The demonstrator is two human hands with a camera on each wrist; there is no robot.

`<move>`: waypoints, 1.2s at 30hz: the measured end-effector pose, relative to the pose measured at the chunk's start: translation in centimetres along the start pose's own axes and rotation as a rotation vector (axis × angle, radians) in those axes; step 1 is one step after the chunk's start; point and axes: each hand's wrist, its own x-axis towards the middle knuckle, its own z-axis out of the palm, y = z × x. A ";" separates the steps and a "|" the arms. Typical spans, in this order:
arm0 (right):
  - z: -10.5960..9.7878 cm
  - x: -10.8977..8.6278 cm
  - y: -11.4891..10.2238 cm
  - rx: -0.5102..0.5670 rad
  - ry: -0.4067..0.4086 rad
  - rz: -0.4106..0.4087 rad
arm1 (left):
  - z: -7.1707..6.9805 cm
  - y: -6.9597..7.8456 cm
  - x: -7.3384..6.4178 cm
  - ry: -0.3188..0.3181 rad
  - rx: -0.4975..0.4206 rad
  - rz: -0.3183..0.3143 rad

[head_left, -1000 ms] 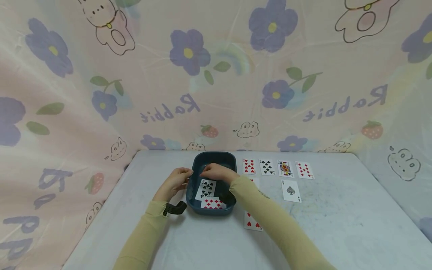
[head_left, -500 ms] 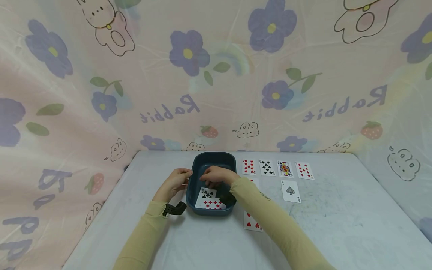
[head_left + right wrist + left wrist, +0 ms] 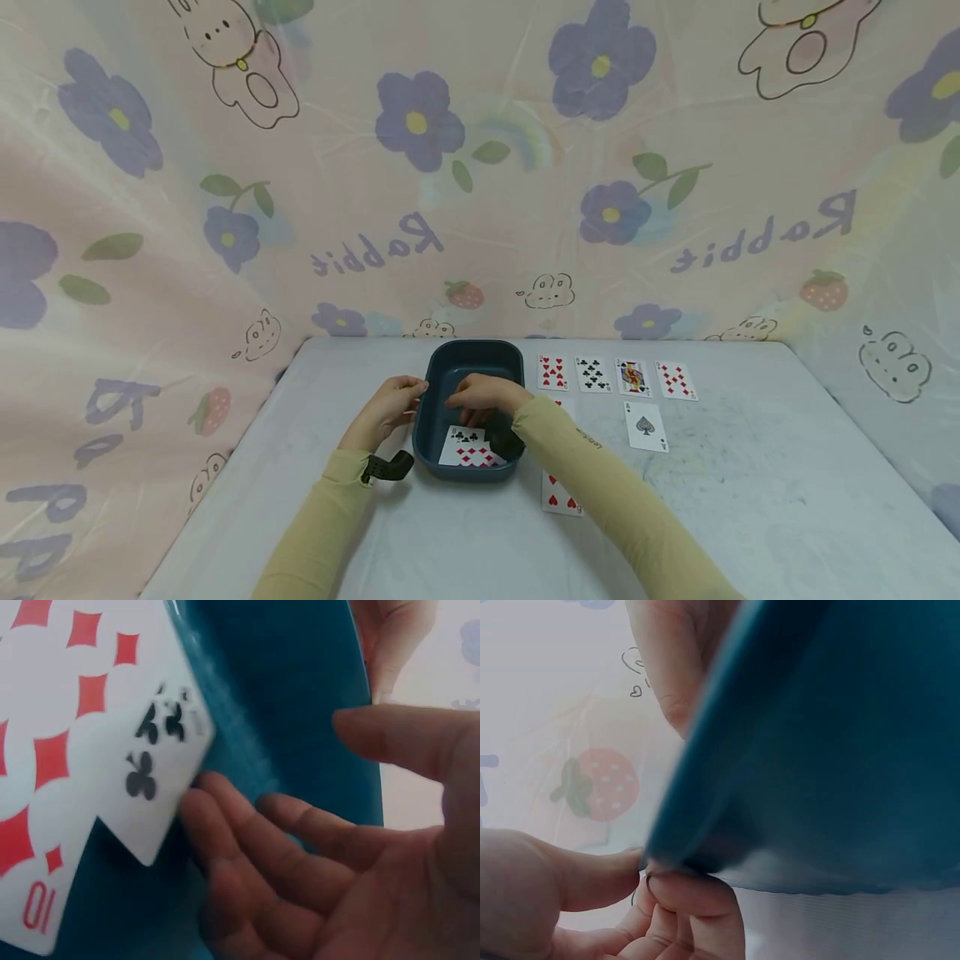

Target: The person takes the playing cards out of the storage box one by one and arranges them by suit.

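Note:
My left hand [image 3: 385, 410] pinches the left rim of a dark blue rounded plastic tub [image 3: 474, 356] between thumb and bent fingers. In the left wrist view, the thumb and index finger [image 3: 694, 892] meet at the rim's edge. Inside the tub, my right hand [image 3: 486, 397] reaches down with loosely bent fingers, the thumb held apart. Its fingertips [image 3: 196, 814] are right at the edge of a clubs playing card [image 3: 171, 761], seen in the right wrist view. A ten of diamonds [image 3: 49, 754] overlaps that card at the tub's near end.
To the right of the tub lies a row of face-up cards: hearts [image 3: 552, 372], clubs [image 3: 593, 375], a jack [image 3: 633, 377] and diamonds [image 3: 677, 381]. An ace of spades [image 3: 646, 427] lies in front of them. My right forearm partly covers other hearts cards [image 3: 560, 496]. A printed cloth hangs behind.
The clubs card has slid toward the tub's near end, and more of it is now under the ten of diamonds. My right hand has shifted slightly nearer; my left stays at the rim.

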 end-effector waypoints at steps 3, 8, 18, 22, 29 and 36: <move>-0.2 -0.1 0.0 -0.037 -0.001 -0.029 | 0.0 -0.1 0.0 -0.001 -0.002 0.003; -0.6 -0.5 -0.3 -0.112 -0.002 -0.053 | -0.1 0.0 -0.1 -0.006 -0.001 0.019; -1.0 -1.0 -0.6 -0.083 0.037 -0.054 | 0.1 -0.2 0.0 0.007 -0.001 0.023; -1.5 -0.9 -0.3 -0.058 0.149 -0.070 | 0.1 -0.3 0.1 0.013 0.005 0.022; -2.7 -1.1 -0.1 -0.029 0.251 -0.092 | -0.1 0.1 -0.4 0.009 -0.004 0.040; -3.7 -1.9 0.3 0.057 0.286 -0.081 | -0.1 0.1 -0.3 0.001 -0.016 0.022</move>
